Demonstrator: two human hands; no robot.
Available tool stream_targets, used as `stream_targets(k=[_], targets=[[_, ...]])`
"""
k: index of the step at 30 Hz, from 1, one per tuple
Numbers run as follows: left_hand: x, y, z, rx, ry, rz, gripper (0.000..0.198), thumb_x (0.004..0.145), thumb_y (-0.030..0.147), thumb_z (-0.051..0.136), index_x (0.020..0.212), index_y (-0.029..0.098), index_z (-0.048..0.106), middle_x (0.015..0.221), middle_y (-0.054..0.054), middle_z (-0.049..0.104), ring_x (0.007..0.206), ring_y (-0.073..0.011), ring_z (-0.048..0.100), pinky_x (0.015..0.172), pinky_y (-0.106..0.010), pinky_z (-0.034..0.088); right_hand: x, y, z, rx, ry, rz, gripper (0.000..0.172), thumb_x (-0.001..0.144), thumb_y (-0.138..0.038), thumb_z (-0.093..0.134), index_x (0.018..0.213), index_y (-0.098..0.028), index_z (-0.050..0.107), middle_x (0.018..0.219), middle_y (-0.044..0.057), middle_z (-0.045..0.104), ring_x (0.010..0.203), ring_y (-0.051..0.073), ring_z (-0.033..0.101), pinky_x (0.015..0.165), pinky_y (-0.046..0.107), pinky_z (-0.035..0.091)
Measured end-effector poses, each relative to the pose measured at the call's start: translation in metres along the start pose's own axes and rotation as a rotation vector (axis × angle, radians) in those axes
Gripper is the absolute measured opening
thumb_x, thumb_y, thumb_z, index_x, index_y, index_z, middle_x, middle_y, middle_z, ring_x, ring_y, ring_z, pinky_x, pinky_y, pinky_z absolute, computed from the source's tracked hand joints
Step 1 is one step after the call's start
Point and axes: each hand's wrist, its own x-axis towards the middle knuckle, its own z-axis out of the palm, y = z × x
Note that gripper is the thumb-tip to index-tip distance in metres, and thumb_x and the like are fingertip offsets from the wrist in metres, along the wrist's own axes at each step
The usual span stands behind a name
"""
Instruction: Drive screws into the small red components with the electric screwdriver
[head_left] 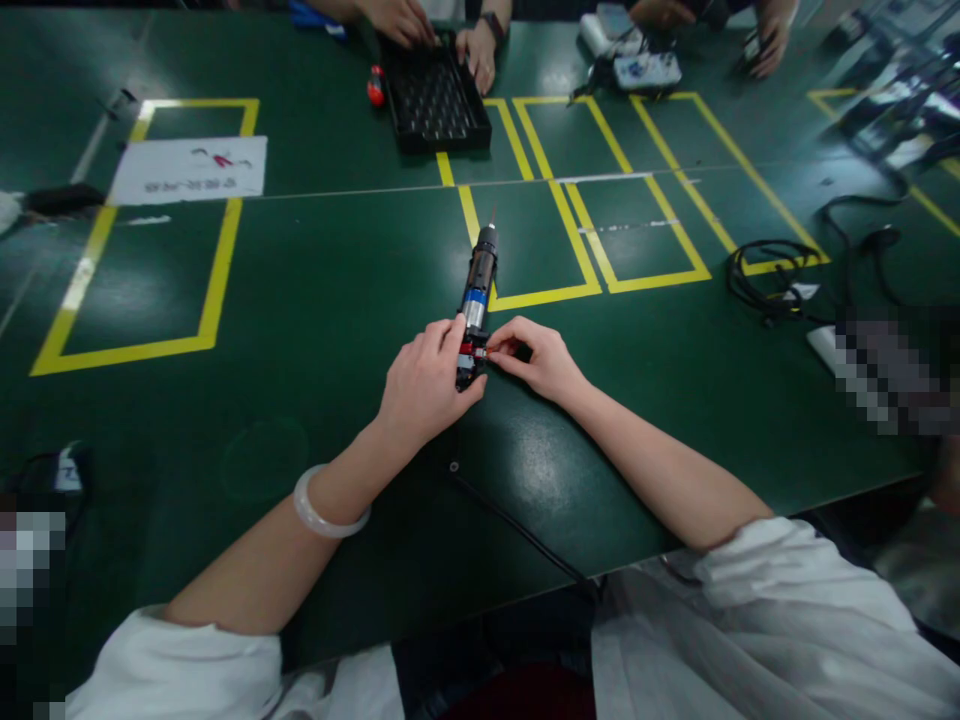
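Writing in dark characters runs along a white card at the far left, too blurred to read. The left hand reaches forward, palm down, its fingers wrapped around the rear of a slim cylindrical tool, whose thin tip points away. The right hand closes thumb and forefinger on a small orange piece at the tool's side. Green table surface stretches leftward toward yellow tape; the near edge runs beneath both forearms.

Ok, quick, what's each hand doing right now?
Left hand: closed on the near end of the cylindrical device.
Right hand: pinched shut at the device's side; anything gripped is too small to tell.
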Motion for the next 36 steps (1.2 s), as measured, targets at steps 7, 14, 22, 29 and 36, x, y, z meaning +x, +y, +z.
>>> stream_targets(k=[7, 14, 22, 29, 36], targets=[[0.006, 0.011, -0.002, 0.028, -0.022, -0.058, 0.076, 0.093, 0.050, 0.060, 0.155, 0.009, 0.040, 0.134, -0.023, 0.055, 0.115, -0.0402, 0.059, 0.090, -0.049, 0.052, 0.001, 0.000, 0.000, 0.005, 0.018, 0.007, 0.010, 0.091, -0.027, 0.068, 0.086, -0.019, 0.069, 0.084, 0.003, 0.067, 0.076, 0.017, 0.062, 0.073, 0.031, 0.051], [0.015, 0.014, 0.001, 0.064, -0.011, -0.108, 0.069, 0.098, 0.049, 0.052, 0.159, 0.018, 0.038, 0.128, -0.020, 0.054, 0.110, -0.0366, 0.058, 0.084, -0.043, 0.052, 0.000, -0.004, -0.001, 0.010, 0.034, -0.009, 0.012, 0.095, -0.027, 0.063, 0.092, -0.019, 0.070, 0.088, 0.004, 0.068, 0.078, 0.016, 0.061, 0.074, 0.031, 0.050], [0.013, -0.001, -0.006, 0.135, -0.026, -0.108, 0.068, 0.098, 0.048, 0.051, 0.160, 0.023, 0.039, 0.127, -0.018, 0.053, 0.109, -0.0352, 0.055, 0.083, -0.042, 0.051, 0.001, 0.000, -0.003, 0.014, 0.007, 0.035, 0.012, 0.095, -0.027, 0.061, 0.094, -0.019, 0.069, 0.088, 0.002, 0.067, 0.077, 0.015, 0.059, 0.073, 0.029, 0.049], [0.006, -0.053, -0.023, 0.128, -0.038, -0.268, 0.072, 0.098, 0.059, 0.044, 0.161, 0.025, 0.037, 0.130, -0.021, 0.048, 0.113, -0.0406, 0.051, 0.085, -0.049, 0.051, 0.001, 0.000, -0.004, 0.025, -0.009, 0.052, 0.013, 0.095, -0.026, 0.061, 0.093, -0.018, 0.071, 0.088, 0.003, 0.068, 0.076, 0.014, 0.060, 0.072, 0.028, 0.048], [-0.010, -0.134, -0.055, 0.158, -0.092, -0.529, 0.076, 0.099, 0.066, 0.037, 0.162, 0.025, 0.030, 0.141, -0.020, 0.042, 0.121, -0.0420, 0.045, 0.095, -0.063, 0.049, 0.001, -0.001, -0.004, 0.030, -0.017, 0.056, 0.013, 0.095, -0.026, 0.062, 0.092, -0.017, 0.071, 0.085, 0.002, 0.068, 0.073, 0.013, 0.058, 0.070, 0.027, 0.046]])
